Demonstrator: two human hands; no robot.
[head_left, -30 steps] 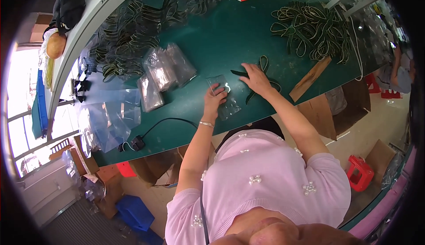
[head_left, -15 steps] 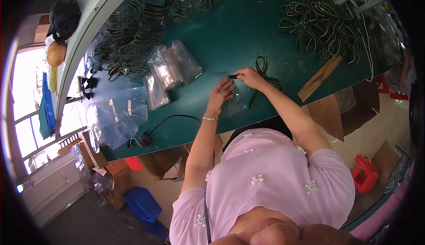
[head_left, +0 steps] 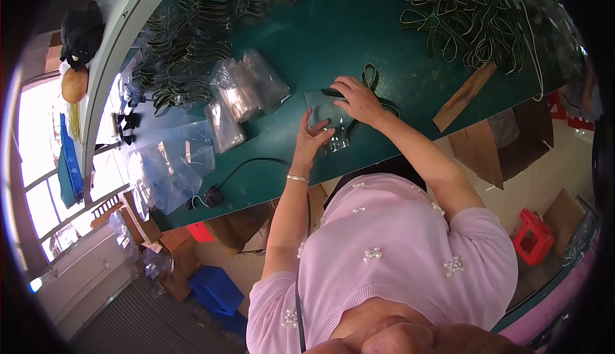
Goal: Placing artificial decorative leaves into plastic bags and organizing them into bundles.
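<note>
"Green table [head_left: 320,40]; where's the strap [head_left: 330,92]?"

"At my right hand [head_left: 359,102], end pointing left; pinched, I can't tell. My left hand [head_left: 311,141], fingers spread, touches the clear bag [head_left: 318,103], which runs lengthwise away from me."

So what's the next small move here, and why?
Probably ease the dark strap's end along the clear bag with the right hand, left hand steadying the bag: the end sits by the right fingertips at the bag's far edge, most of the strap lies outside, and the left hand is at the bag. Can't tell if the end is inside.
</note>
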